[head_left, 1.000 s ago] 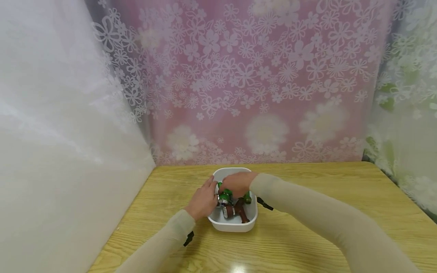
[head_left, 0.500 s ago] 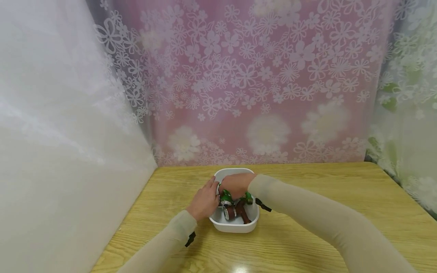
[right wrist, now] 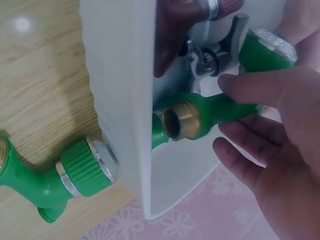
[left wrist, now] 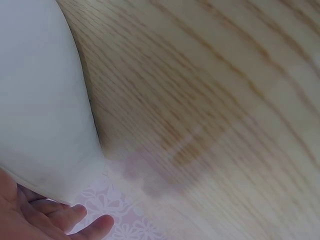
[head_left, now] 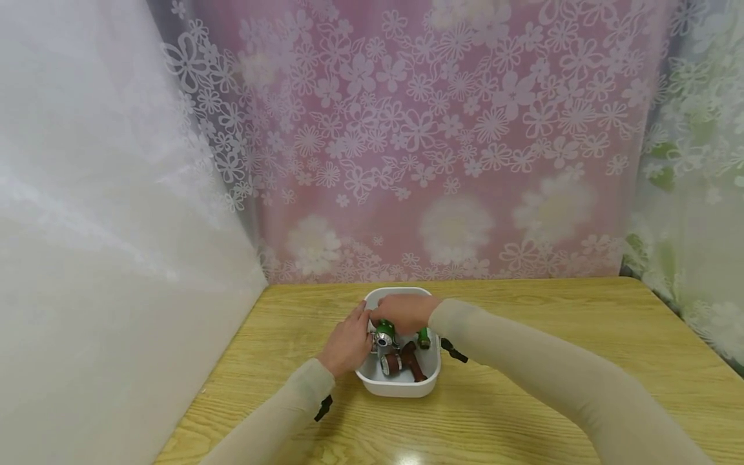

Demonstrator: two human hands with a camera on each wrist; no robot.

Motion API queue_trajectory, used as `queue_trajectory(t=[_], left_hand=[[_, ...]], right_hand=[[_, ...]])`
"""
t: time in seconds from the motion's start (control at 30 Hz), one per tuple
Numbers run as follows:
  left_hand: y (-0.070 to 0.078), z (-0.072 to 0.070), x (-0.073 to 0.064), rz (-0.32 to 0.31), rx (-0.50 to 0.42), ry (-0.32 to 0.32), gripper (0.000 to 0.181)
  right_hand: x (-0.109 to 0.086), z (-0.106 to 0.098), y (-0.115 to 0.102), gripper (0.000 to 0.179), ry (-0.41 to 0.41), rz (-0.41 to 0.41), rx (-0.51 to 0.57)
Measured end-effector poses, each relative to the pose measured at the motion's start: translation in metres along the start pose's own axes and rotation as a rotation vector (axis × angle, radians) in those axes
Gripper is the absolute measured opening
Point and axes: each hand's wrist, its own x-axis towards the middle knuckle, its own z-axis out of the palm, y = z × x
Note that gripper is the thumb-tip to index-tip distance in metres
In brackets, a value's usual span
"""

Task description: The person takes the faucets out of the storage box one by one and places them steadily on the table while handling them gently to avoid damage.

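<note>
In the head view my right hand [head_left: 403, 312] reaches into a white bin [head_left: 398, 389]. The right wrist view shows its thumb and fingers gripping a green valve [right wrist: 212, 111] with a brass threaded end and ribbed cap. Along the bin's left rim lies my left hand [head_left: 345, 342], fingers mostly straight. The left wrist view shows fingers [left wrist: 97, 227] beside the bin wall. Also in the bin are a dark red-brown valve [head_left: 414, 365], a second green valve [head_left: 424, 339] at the right wall, and a chrome fitting [right wrist: 220, 57]. My right hand hides the bin's far part.
The bin stands on a wood-grain table [head_left: 523, 361]. Another green valve [right wrist: 55, 185] lies outside it on the table in the right wrist view. A pink flowered curtain [head_left: 442, 142] hangs behind, and a white sheet [head_left: 116, 258] borders the left.
My right hand has shifted slightly within the bin, turning the gripped green valve so its cap faces the head camera. The valve at the right wall stands straighter. My left hand stays on the rim.
</note>
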Motion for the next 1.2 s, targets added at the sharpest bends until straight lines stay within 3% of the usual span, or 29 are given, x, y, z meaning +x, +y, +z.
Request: queue_trajectory(t=[0.17,0.33,0.8,1.2], left_hand=[[-0.001,0.001,0.001,0.023,0.022,0.018,0.050],[0.001,-0.001,-0.001,0.023,0.017,0.026,0.048],[0.002,0.004,0.000,-0.032,0.002,0.016,0.050],[0.000,0.006,0.000,0.003,-0.004,0.063,0.046]], right_hand=[[-0.005,-0.004,0.001,0.050,0.020,0.035,-0.031],[-0.013,-0.008,0.001,0.040,0.030,0.050,-0.041],[-0.049,-0.020,0.013,0.033,0.045,0.133,-0.005],[-0.083,-0.018,0.031,0.030,0.070,0.149,-0.018]])
